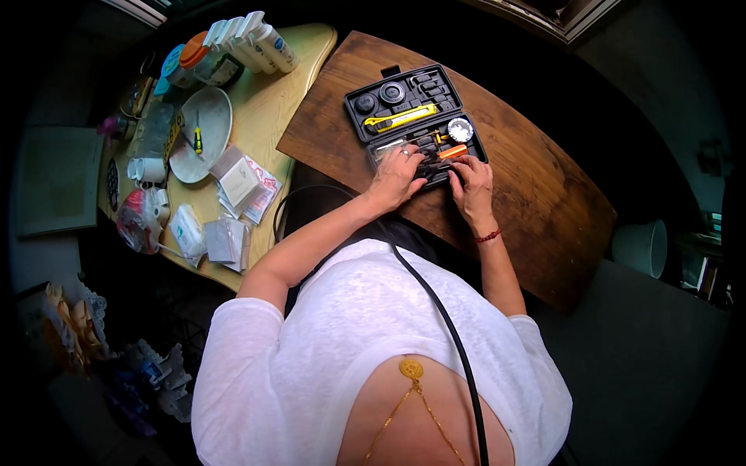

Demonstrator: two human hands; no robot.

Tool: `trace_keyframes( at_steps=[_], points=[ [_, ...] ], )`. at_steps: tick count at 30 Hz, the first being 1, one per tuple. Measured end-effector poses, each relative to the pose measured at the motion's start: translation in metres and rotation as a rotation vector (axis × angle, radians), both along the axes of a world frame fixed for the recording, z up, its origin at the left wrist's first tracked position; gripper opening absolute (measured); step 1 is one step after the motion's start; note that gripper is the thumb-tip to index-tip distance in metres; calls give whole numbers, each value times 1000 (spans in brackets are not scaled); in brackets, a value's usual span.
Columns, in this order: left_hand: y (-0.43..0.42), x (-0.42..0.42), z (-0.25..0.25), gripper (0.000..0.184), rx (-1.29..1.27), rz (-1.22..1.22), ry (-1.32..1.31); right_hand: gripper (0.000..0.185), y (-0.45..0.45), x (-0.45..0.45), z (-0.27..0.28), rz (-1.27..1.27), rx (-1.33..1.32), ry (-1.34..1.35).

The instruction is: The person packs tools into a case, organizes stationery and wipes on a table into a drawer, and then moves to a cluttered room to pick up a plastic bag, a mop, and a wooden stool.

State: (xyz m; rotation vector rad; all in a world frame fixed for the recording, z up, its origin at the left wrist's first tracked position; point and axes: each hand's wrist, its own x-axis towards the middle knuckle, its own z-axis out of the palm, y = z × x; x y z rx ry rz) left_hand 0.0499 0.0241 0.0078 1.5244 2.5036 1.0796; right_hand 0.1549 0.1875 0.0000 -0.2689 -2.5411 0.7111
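Note:
A black molded case (457, 96) lies unfolded on the dark wooden table. In its upper half sit a yellow utility knife (400, 118) and a round black fitting (392, 92). The lower half holds a white-faced dial gauge (460, 130), an orange piece (452, 151) and a small clear packet (386, 149). My left hand (396, 180) reaches into the lower half, fingers bent over dark parts beside the packet. My right hand (473, 186) is at the near right edge, thumb and fingers closed around something dark below the orange piece. What either hand grips is too small and dark to name.
On the pale table at left are white bottles (264, 48), an orange-lidded jar (208, 64), a plate (206, 109) with a yellow-handled screwdriver (198, 141), and small packets (241, 182). A black cable (443, 307) crosses my chest. A bucket (641, 248) stands right of the wooden table (536, 198).

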Motion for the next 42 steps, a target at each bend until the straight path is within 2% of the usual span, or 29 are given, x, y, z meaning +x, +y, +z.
trace_keyframes(
  at_steps=[5,7,9,11,13,16,19,21,25,28,31,35,37,38,39,40,42],
  points=[
    [-8,-8,5,32,121,-9,-165,14,3,4,-4,-19,-43,50],
    [-14,-14,11,28,171,7,-243,13,3,5,-4,-57,-153,118],
    [-25,-21,20,21,247,102,-628,13,4,2,1,-68,-176,170],
    [-36,-29,19,17,482,164,-964,12,9,-2,6,-96,-243,193],
    [-57,-47,10,17,506,282,-1203,12,21,-15,6,-90,-229,206],
    [-85,-67,-4,19,734,385,-1502,13,43,-46,3,-87,-176,202],
    [-107,-75,-14,22,759,413,-1643,19,67,-86,-11,-91,-224,96],
    [-111,-74,-18,25,782,421,-1655,27,78,-113,-21,-171,-373,-73],
    [-114,-73,-21,24,785,417,-1652,33,95,-152,-32,-145,-359,-179],
    [-101,-69,-9,25,656,538,-1642,31,91,-166,-25,-147,-279,-213],
    [-95,-73,-15,26,645,508,-1661,29,95,-174,-30,-178,-198,-294],
    [-93,-77,-8,26,650,506,-1660,26,96,-168,-20,-88,-339,-334],
    [-96,-80,-3,28,705,527,-1649,25,99,-160,-20,38,-891,-80],
    [-101,-84,-5,28,700,525,-1652,25,98,-154,-9,34,-965,-82],
    [-110,-88,-7,30,760,342,-1724,25,101,-148,-9,26,-967,-82],
    [-116,-91,-10,33,815,153,-1790,24,106,-142,-8,106,-1107,-55],
    [-120,-93,-1,34,842,110,-1807,21,118,-130,-12,269,-1314,2]
  ],
)
